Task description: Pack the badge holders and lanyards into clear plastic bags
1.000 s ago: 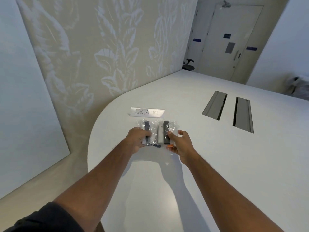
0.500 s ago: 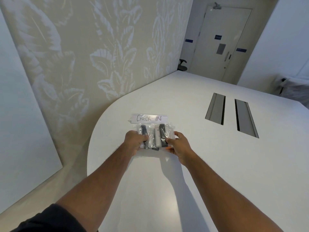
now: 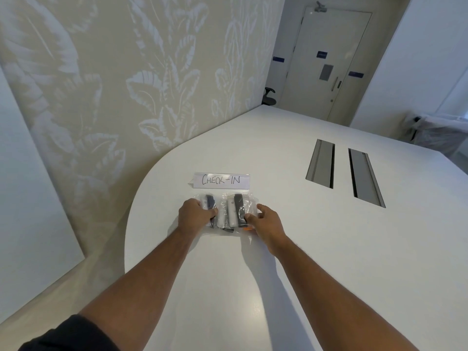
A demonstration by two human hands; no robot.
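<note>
Two clear plastic bags lie side by side on the white worktop (image 3: 291,249), just in front of a folded paper sign (image 3: 221,180) lettered "CHECK-IN". The left hand (image 3: 193,217) grips the left bag (image 3: 207,202), fingers curled over its near end. The right hand (image 3: 266,221) pinches the near right corner of the right bag (image 3: 236,207), which holds a white piece and a dark strap. Two metal-lined slots (image 3: 320,163) sit in the worktop well to the right.

Single head view, wide-angle, looking forward and down over white table (image 3: 304,249); far door (image 3: 326,62) visible.
</note>
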